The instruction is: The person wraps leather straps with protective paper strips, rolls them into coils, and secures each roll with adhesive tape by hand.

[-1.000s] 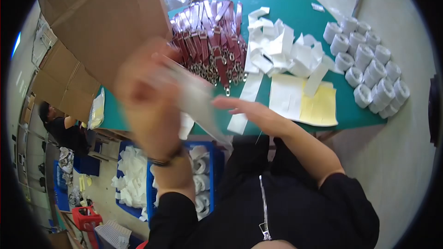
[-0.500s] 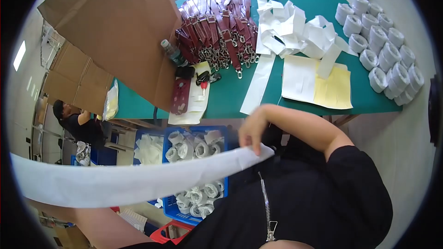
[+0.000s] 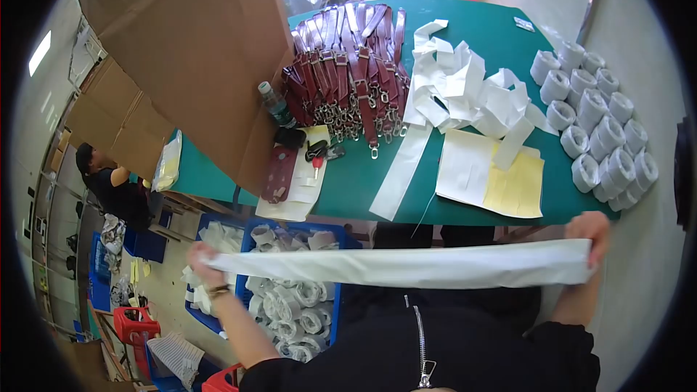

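A long white strip (image 3: 406, 266) is stretched across in front of my body, nearly level. Its left end is pinched in my left hand (image 3: 206, 261), above the blue crates. My right hand (image 3: 589, 236) grips the other end, just off the table's right front edge. Another white strip (image 3: 401, 173) hangs toward the table's near edge from a loose white heap (image 3: 468, 83). Beside it lie white and yellow sheets (image 3: 494, 174).
Maroon straps with metal clasps (image 3: 348, 72) lie on the green table (image 3: 348, 192), near a bottle (image 3: 274, 105) and a large cardboard box (image 3: 189, 51). White rolls (image 3: 592, 112) are stacked right. A blue crate (image 3: 335, 319) holds rolls. Another person (image 3: 112, 185) sits left.
Both my hands have moved apart, the right one far out to the right. The strip has gone from curving off to the left to being pulled out between them.
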### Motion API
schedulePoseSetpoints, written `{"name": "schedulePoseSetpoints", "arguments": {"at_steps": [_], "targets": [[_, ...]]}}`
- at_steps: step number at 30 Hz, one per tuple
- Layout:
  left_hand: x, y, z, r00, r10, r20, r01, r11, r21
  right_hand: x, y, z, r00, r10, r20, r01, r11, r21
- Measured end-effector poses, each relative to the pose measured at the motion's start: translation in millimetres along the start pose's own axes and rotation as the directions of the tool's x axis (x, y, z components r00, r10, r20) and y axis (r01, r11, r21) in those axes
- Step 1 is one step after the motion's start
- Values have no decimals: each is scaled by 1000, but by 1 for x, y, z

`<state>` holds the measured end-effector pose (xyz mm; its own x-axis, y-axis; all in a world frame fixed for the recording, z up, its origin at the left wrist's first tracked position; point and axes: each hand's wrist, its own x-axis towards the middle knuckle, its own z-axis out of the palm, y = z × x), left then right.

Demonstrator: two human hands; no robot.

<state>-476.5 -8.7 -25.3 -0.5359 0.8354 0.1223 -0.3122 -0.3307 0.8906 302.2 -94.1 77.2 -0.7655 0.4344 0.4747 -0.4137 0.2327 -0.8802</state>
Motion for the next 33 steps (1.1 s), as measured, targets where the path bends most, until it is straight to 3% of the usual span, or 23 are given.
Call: {"name": "schedulePoseSetpoints", "arguments": {"at_steps": [1, 2, 3, 4, 6, 7, 8, 9, 10, 11, 13, 16, 18, 21, 22, 25, 26, 27, 28, 29, 30, 31, 33], "targets": [[-12, -39, 6, 982, -183, 49, 184, 983, -22, 3, -25, -2, 994, 24, 110, -23, 1000, -18], [-43, -67, 36, 983, -134, 124, 127, 990, 63, 12, -47, 4, 993, 31, 112, -28, 999, -25], [-61, -84, 65, 987, -93, 135, 34, 923, 384, 26, -65, 11, 989, 67, 132, -64, 998, -26], [-74, -95, 96, 986, -56, 158, -63, 747, 662, 39, -73, 15, 983, 102, 152, -99, 995, -26], [-116, -76, 166, 942, 25, 336, -220, 800, 558, 62, -66, 10, 961, 135, 241, -130, 991, -40], [-140, -63, 208, 841, 153, 520, -337, 899, 280, 75, -58, 19, 981, 142, 134, -126, 985, -120], [-161, -41, 247, 685, 232, 691, -446, 883, 147, 87, -51, 27, 989, 147, 25, -139, 970, -198], [-183, -14, 282, 576, 215, 789, -510, 849, 141, 104, -42, 45, 960, 71, -272, -165, 926, -339], [-193, -11, 301, 519, 198, 831, -535, 834, 135, 126, -38, 57, 956, 84, -281, -180, 925, -334], [-203, -8, 321, 460, 180, 870, -558, 820, 126, 151, -35, 69, 885, 238, -400, -318, 936, -148], [-206, -15, 345, 257, 393, 883, -754, 653, -71, 187, -32, 84, 657, 539, -527, -483, 838, 255], [-177, -21, 350, 330, 392, 859, -799, 600, 33, 196, -18, 78, 637, 567, -523, -392, 822, 413], [-157, -23, 354, 307, 412, 858, -811, 584, 10, 187, -1, 70, 628, 585, -513, -343, 800, 492], [-142, -28, 352, 282, 444, 851, -846, 533, 2, 169, 32, 61, 704, 666, -247, -471, 697, 540], [-140, -31, 350, 317, 407, 857, -820, 572, 32, 171, 33, 61, 704, 669, -239, -475, 694, 542], [-143, -42, 350, 381, 338, 861, -762, 642, 85, 184, 32, 61, 760, 477, -440, -232, 833, 503], [-156, -49, 349, 485, 185, 855, -607, 775, 176, 188, 37, 59, 761, 477, -441, -234, 834, 500], [-167, -55, 348, 553, 14, 833, -422, 867, 265, 191, 47, 53, 746, 379, -548, -126, 888, 443], [-174, -60, 346, 555, 17, 832, -421, 868, 263, 195, 60, 47, 715, 275, -643, -21, 928, 373], [-180, -64, 343, 536, -189, 823, -258, 891, 373, 199, 71, 41, 668, 167, -725, 78, 953, 292], [-185, -68, 341, 479, -385, 788, -96, 870, 484, 204, 78, 35, 670, 169, -723, 75, 953, 293], [-188, -73, 339, 482, -383, 788, -94, 871, 482, 209, 84, 29, 629, 82, -773, 104, 976, 189], [-196, -83, 336, 400, -449, 799, 187, 893, 408, 215, 97, 21, 535, -96, -839, 141, 990, -23]]}}
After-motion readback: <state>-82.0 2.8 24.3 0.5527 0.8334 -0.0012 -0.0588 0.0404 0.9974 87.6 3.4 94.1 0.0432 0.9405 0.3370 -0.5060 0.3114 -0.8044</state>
